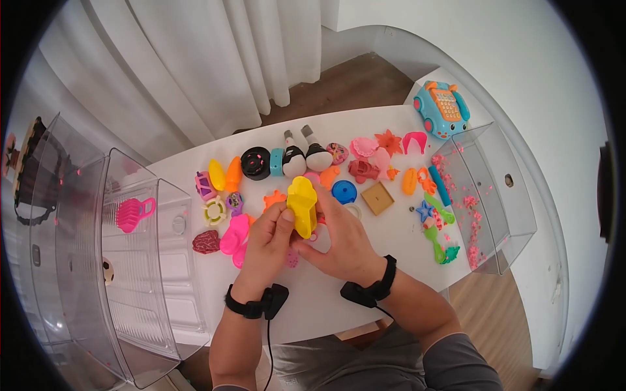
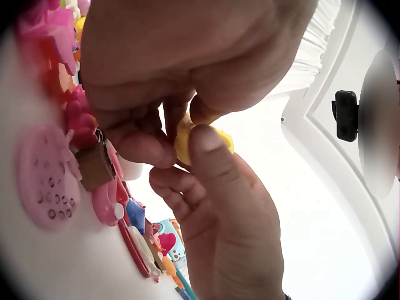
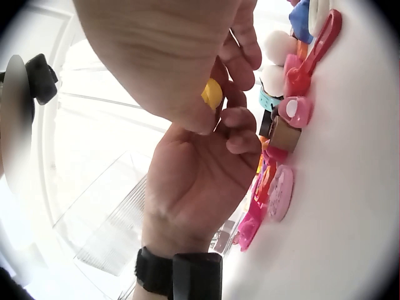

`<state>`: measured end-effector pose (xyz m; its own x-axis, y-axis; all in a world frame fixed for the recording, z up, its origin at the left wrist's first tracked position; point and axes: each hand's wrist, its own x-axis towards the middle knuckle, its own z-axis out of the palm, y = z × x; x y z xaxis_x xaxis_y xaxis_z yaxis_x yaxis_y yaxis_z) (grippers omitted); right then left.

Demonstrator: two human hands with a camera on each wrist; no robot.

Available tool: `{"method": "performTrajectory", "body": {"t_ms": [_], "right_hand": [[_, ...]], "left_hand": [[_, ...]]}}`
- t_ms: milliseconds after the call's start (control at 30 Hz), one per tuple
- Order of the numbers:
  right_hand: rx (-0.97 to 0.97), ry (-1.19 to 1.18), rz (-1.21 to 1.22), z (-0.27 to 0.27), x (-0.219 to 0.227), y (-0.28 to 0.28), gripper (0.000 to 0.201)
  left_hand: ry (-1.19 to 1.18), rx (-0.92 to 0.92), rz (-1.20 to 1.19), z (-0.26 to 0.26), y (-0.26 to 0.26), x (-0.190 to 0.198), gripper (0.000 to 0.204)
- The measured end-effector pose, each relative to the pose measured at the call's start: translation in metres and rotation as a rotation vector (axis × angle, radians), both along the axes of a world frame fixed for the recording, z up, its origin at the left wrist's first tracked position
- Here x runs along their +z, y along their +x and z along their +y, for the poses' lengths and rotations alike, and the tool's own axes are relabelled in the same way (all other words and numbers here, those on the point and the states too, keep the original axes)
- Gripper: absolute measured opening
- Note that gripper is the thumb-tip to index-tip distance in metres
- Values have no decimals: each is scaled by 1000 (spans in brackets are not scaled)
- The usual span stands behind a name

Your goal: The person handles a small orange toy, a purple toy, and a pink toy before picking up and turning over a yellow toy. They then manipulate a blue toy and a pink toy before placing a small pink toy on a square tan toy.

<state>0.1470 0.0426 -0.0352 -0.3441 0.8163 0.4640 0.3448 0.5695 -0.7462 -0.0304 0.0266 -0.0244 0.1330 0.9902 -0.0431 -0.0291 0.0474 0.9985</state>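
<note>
**Clamping one yellow toy (image 1: pixel 302 207) two-handed**

Pinching its left side with the left hand (image 1: pixel 266 240), its right side with the right hand (image 1: pixel 344 238), close together above one white table (image 1: pixel 313 306). Counting one blue disc (image 1: pixel 344 191) and one brown box (image 1: pixel 378 197) to the right, one toy telephone (image 1: pixel 447 107) far right.

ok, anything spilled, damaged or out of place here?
Looks like a spill: pink bits lie scattered about the clear bin at the right end of the table, loose rather than gathered. Can't tell if they're inside it. The yellow toy shows no visible damage.
</note>
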Motion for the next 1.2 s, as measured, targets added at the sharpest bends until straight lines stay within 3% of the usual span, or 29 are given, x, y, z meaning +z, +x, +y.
{"method": "performTrajectory", "body": {"t_ms": [200,267,300,367,467,567,700,1067,1200], "right_hand": [[-75,-49,-14,0,8,4,73],[-165,88,-23,4,6,4,48],[-165,88,-24,5,5,5,48],[-197,186,-73,6,3,8,27],[-249,70,-35,1,10,7,13],[-355,-16,55,3,2,7,9],[-375,46,31,6,0,8,9],[-28,66,59,4,6,2,18],[33,45,68,2,14,5,12]], "left_hand": [[4,13,-59,1,3,-3,30],[-24,11,-89,0,4,0,30],[-21,27,-104,0,5,1,30],[-18,44,-121,0,6,3,30],[-54,89,-178,1,5,4,29],[-15,141,-109,1,-2,-3,29],[-21,141,-138,0,-3,0,32],[20,117,-130,2,0,-1,32],[-9,133,-126,2,1,-2,29]]}}
